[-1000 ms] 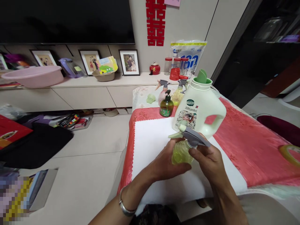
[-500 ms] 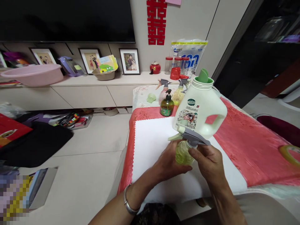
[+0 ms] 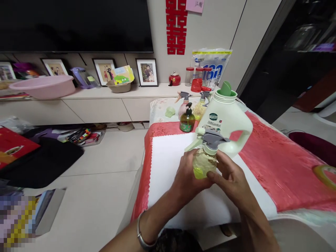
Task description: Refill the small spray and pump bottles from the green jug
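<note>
A small yellow-tinted spray bottle [image 3: 205, 161] with a grey and pale green trigger head is held up over the white mat [image 3: 168, 157]. My left hand [image 3: 187, 173] is wrapped round its left side. On the other side, the fingers of my right hand [image 3: 228, 175] close on the bottle, thumb low on its front. Just behind stands a large pale green detergent jug [image 3: 225, 115], a green scoop-shaped piece [image 3: 226, 89] sticking up from its mouth. A dark green pump bottle [image 3: 187, 120] is left of the jug, with a pink spray bottle [image 3: 183, 109] and another yellow spray bottle [image 3: 199, 109] behind it.
A red cloth [image 3: 278, 164] covers the table beneath the mat. A crumpled light green piece [image 3: 170, 112] lies at the far left corner. Yellow tape [image 3: 324, 175] sits at the right edge. Red-lidded jars [image 3: 189, 76] stand on the cabinet behind.
The spray bottle has risen slightly and turned more upright, showing more of its body. My right hand has shifted from the bottle's neck down to its lower side.
</note>
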{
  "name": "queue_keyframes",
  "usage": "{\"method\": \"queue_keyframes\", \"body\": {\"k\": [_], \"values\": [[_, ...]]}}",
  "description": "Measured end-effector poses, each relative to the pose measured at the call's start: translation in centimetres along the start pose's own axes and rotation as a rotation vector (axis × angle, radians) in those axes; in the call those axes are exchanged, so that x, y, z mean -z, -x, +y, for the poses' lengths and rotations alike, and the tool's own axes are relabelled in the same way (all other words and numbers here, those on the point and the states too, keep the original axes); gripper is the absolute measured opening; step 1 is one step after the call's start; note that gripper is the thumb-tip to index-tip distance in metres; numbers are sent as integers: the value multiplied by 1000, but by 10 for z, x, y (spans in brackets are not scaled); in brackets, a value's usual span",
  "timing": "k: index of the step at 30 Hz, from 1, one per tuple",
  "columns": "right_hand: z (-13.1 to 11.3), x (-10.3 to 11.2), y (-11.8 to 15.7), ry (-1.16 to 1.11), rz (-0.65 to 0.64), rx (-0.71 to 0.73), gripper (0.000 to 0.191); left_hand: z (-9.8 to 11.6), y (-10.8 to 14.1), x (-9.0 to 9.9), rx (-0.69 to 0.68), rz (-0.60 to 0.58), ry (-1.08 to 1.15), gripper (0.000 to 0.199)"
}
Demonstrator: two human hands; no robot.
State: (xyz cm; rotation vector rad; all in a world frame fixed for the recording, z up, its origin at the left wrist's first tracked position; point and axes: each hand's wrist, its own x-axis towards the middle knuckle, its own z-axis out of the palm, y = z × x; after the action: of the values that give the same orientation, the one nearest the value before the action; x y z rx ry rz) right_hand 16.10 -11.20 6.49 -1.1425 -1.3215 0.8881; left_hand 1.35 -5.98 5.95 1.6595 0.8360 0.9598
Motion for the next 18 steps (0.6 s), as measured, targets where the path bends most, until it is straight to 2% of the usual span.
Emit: {"method": "queue_keyframes", "body": {"k": [3,5,7,10,12,13,15,18], "values": [[-5,-6,2,68,-56,-78,83,5,4,-6,-24,105,-137,75],[-5,-8,3,86,-21,-111,94,8,7,-9,-4,97,-147,73],[-4,-5,4,74,63,-95,94,10,10,-9,-14,31,-107,79],[-6,6,8,-4,194,-39,86,10,13,-5,-31,-90,33,100],[-9,15,11,-68,281,-26,85,7,13,-1,-2,-130,83,102],[-11,19,12,-97,317,-17,84,5,12,0,7,-133,77,96],[-15,25,14,-149,360,32,82,4,8,3,-9,-130,28,71],[-20,32,15,-218,401,134,77,20,1,6,-10,-183,60,33]]}}
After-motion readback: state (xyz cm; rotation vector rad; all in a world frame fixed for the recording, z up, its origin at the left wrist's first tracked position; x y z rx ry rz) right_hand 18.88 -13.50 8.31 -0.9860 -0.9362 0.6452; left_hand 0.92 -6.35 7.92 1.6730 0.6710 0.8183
